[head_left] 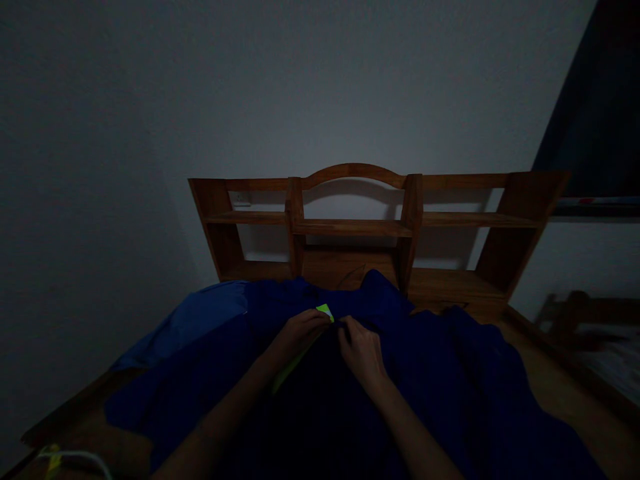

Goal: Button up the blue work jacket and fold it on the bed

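A dark blue garment [450,380] lies spread out in front of me, loosely creased. A bright lime-green strip [324,309] with a pale patch shows at its middle, and more green appears below my left forearm. My left hand [303,328] is closed on the garment at the upper end of this strip, its fingers bent over it. Just to the right, my right hand [363,351] pinches the dark blue cloth with thumb and fingertips. The hands are close together but apart. Dim light hides what exactly lies between the fingers.
A wooden shelf unit [353,228] with an arched middle stands behind the garment, against a grey wall [320,87]. Lighter blue cloth [205,313] lies at the left. A pale cord [80,455] curves at the bottom left. Wooden furniture [580,310] stands at the right.
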Available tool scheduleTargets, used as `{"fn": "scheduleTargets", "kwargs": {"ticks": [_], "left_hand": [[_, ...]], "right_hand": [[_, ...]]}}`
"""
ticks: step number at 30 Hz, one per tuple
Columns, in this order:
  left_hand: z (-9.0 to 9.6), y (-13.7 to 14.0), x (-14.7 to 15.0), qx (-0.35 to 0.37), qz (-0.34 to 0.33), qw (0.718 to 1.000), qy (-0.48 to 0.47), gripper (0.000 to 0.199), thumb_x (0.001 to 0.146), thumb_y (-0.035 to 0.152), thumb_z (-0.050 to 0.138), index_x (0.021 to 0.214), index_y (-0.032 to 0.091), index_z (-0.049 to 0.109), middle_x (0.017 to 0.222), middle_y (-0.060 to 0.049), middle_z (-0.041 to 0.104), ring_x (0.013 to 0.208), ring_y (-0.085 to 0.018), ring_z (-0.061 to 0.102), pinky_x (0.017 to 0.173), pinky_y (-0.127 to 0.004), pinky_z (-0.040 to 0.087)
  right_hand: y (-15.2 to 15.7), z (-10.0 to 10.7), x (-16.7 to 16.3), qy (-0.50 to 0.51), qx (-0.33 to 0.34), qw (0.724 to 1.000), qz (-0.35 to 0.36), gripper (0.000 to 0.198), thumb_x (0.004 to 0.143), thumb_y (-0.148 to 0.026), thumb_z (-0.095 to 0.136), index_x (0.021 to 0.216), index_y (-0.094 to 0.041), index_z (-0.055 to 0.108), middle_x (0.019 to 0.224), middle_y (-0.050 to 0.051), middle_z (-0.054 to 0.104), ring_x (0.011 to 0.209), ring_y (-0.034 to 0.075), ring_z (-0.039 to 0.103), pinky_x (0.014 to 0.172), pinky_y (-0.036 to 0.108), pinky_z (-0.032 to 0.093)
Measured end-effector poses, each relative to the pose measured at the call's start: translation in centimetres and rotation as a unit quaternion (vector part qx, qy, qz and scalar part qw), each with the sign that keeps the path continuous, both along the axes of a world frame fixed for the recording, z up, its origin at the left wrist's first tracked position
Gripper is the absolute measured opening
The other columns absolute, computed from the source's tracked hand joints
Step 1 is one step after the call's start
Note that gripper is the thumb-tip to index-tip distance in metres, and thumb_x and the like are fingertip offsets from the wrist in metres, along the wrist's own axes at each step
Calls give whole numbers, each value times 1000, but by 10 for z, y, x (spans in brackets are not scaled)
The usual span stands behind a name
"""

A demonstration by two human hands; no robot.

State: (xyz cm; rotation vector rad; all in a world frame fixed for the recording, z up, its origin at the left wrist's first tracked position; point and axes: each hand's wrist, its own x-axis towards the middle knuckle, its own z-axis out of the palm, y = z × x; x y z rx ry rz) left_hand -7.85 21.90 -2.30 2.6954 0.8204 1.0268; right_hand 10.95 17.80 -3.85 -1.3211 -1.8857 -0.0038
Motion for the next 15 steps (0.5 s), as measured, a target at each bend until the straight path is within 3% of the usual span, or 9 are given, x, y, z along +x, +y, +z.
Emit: {"fn": "scheduleTargets", "kwargs": {"ticks": [8, 15], "left_hand": [[-3, -5, 3, 79, 75, 991, 73, 26, 93, 28, 40, 112, 23, 56, 106, -5, 60, 95, -15, 57, 80, -27, 48], [-10, -3, 3, 155, 116, 975, 113, 28, 93, 22, 37, 117, 21, 51, 94, -5, 59, 81, -15, 55, 66, -24, 44]], "right_hand": [[-1, 2, 2, 4, -16, 999, 42, 15, 86, -19, 43, 94, -21, 55, 88, 2, 63, 82, 14, 61, 74, 22, 43], [2, -4, 1, 1, -18, 997, 78, 24, 84, -15, 45, 105, -20, 56, 98, 4, 64, 89, 16, 62, 78, 24, 45]]}}
